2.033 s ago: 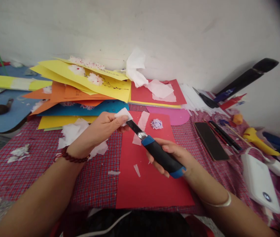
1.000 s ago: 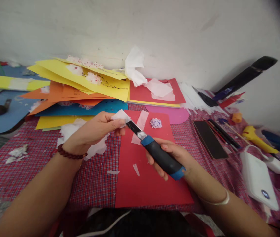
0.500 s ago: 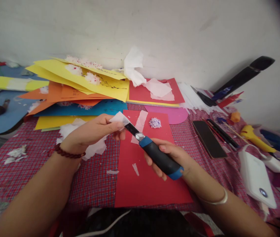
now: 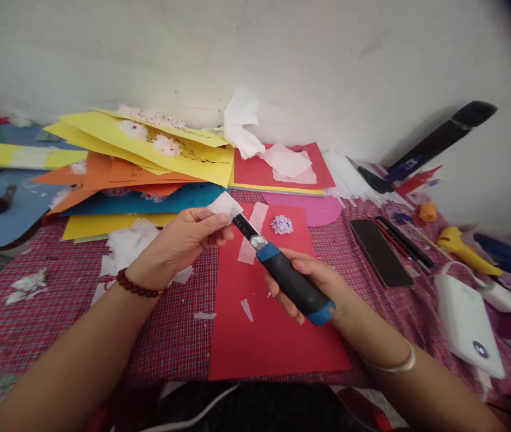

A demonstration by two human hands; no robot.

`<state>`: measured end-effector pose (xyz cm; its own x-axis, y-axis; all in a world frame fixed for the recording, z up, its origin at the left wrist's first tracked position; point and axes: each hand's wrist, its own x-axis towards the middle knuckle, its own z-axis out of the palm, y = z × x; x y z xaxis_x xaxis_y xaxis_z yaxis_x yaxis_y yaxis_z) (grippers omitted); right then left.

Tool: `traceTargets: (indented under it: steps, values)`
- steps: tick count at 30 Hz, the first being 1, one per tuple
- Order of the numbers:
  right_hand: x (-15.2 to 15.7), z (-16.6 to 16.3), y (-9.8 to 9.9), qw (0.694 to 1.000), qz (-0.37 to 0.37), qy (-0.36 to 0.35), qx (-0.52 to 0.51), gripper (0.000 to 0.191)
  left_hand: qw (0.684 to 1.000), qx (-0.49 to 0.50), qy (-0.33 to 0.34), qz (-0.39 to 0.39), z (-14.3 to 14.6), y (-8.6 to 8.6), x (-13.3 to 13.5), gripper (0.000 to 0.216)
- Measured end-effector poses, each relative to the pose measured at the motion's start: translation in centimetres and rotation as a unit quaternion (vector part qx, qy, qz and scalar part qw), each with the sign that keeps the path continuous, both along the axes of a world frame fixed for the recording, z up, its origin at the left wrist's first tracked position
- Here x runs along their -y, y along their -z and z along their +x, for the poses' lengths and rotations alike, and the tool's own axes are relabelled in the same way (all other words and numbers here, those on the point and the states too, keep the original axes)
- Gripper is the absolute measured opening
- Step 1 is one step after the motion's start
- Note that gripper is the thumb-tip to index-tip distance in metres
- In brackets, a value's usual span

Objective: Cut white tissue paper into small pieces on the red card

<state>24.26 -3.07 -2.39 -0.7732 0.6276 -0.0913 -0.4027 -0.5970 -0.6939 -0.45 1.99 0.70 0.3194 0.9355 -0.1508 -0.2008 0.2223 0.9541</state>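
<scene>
Between the thumb and fingers of my left hand (image 4: 199, 234) is a small white piece of paper (image 4: 226, 207). My right hand (image 4: 307, 282) is wrapped round the black and blue handle of a utility knife (image 4: 289, 279). Its dark blade points up and left and meets the lower edge of the paper. Beneath both hands lies a red sheet (image 4: 273, 336), with a pale paper strip (image 4: 247, 249) and small scraps on it. Near the sheet's top sits a crumbly white and purple cluster (image 4: 282, 224).
Yellow cards (image 4: 192, 150), orange and blue ones are stacked at the back left. White tissue (image 4: 243, 123) stands against the wall. To the right lie a phone (image 4: 381, 252), pens (image 4: 406, 243), a yellow glue gun (image 4: 466, 252) and a white power bank (image 4: 469, 324). Paper shreds (image 4: 26, 285) lie left.
My left hand has moved slightly right with the paper, which now sits further along over the blade tip. The knife in my right hand has barely moved.
</scene>
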Motion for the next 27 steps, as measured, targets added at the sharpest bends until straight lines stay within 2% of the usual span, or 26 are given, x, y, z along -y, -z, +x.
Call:
traceTargets:
  steps: [5, 10, 17, 27]
  values:
    - [0.2, -0.1, -0.3, 1.000, -0.012, -0.003, 0.019, 0.040, 0.993, -0.101, 0.032, 0.056, -1.4, -0.1, -0.6, 0.023]
    - [0.3, 0.0, -0.2, 1.000, -0.012, -0.016, 0.002, 0.039, 0.988, -0.115, 0.082, 0.063, -2.1, 0.1, -0.8, 0.027]
    - [0.2, 0.0, -0.2, 1.000, -0.008, -0.013, -0.008, 0.036, 0.986, -0.112, 0.105, 0.070, -2.1, 0.1, -0.7, 0.029]
    - [0.1, -0.2, -0.2, 1.000, -0.018, -0.007, 0.001, 0.040, 0.967, -0.190, 0.111, 0.129, -0.5, -0.6, 0.2, 0.026]
